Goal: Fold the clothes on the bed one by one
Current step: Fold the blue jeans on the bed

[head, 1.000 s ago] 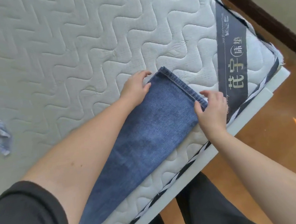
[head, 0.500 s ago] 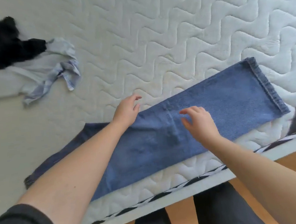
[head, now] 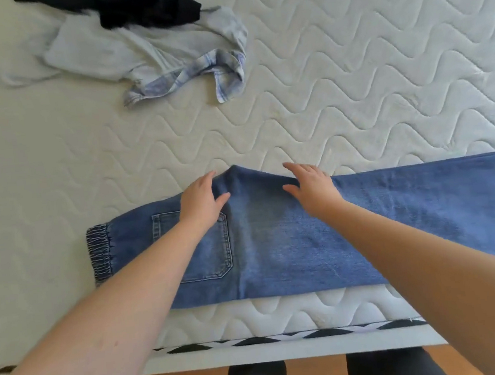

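While jeans lie flat, both grips — left, right — press open-fingered.

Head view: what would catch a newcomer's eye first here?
The blue jeans stretch along the near edge of the white quilted mattress, with the left hand and right hand resting flat by the pointed crotch. At far left, a pale shirt lies crumpled under a black garment.
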Demonstrator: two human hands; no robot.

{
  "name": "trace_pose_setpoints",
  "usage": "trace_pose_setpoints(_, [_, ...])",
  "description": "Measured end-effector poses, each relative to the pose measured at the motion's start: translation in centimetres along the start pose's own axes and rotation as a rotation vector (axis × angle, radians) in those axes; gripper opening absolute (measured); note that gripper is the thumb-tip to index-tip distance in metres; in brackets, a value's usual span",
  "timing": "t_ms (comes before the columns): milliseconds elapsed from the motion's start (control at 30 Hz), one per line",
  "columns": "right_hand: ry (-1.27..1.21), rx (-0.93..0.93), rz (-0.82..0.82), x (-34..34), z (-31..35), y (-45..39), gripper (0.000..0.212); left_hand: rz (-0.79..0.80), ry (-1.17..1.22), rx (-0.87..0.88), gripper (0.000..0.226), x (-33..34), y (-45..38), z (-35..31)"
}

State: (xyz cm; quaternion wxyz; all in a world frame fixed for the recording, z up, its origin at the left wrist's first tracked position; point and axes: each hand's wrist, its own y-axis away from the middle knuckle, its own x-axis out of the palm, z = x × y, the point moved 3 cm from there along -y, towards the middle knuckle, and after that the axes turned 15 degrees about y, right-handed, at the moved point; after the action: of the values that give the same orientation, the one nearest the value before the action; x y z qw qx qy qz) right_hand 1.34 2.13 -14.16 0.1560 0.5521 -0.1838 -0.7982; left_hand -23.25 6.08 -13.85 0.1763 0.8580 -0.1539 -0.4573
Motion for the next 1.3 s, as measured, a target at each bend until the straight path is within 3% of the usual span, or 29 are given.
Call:
trace_pose_setpoints(133, [-0.008,0.057,0.114,1.0,0.5,-2.4,0.052,0.005,0.044,0.001,0.064,1.0,-1.2,0.6])
trace_pose_setpoints(300, [0.038,0.065,0.185,1.6,0.4,-4.6,0.038,0.014,-0.090,-0.045,0.072,1.2,-3.1,1.1])
trace_pose_setpoints(467, [0.178,0.097,0.203,1.7,0.8,-5.9,0.032,0.046,0.013,-0.034,0.046,0.9,-3.7,1.4])
trace_pose_setpoints(700, [0.137,-0.244,0.119,1.8,4.3,-5.4,0.050,-0.153,0.101,0.287,0.021,0.5,-0.1,1.1])
trace_pose_setpoints(867, [0.159,-0.407,-0.150,2.4,5.1,-2.2,0.045,-0.189,0.040,0.483,0.027,0.7,3.1,1.6])
trace_pose_setpoints(967, [0.290,-0.456,-0.288,4.2,4.4,0.6,0.056,-0.209,-0.081,0.572,0.030,1.6,5.2,2.8])
trace_pose_setpoints(1033, [0.376,-0.454,-0.263,6.1,4.1,2.4,0.059,-0.175,-0.202,0.555,0.039,2.8,6.4,3.9])
trace_pose_setpoints(1167, [0.499,-0.415,-0.049,9.7,3.5,5.2,0.066,0.033,-0.427,0.406,0.059,6.0,9.1,7.2])
trace_pose_setpoints(1300, [0.463,-0.359,-0.041,10.0,4.4,5.6,0.059,0.011,-0.412,0.354,0.060,6.8,9.9,7.6])
